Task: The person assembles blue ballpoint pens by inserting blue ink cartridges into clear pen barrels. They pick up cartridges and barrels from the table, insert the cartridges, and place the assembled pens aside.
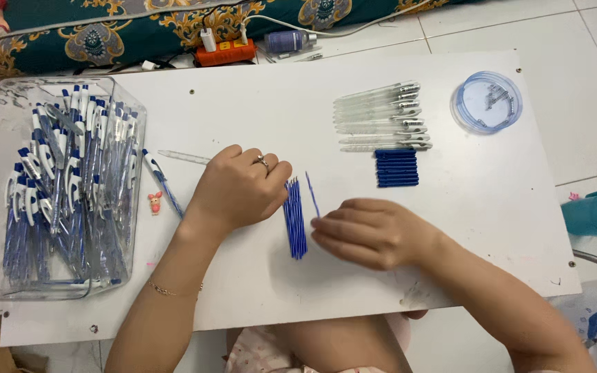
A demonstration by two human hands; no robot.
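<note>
Both hands point(240, 186) point(371, 231) flank thin blue refills point(295, 217).

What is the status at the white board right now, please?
Left hand resting beside blue refill bundle. Right hand pinching single blue refill. Nothing between hands and bundle.

two bare hands meet low over the table

the left hand point(240, 186) lies knuckles up, fingers curled under, a ring on one finger and a thin bracelet at the wrist. the right hand point(371, 231) reaches in from the right, palm down, fingertips pinched and pointing left. both forearms angle up from the lower edge.
</note>
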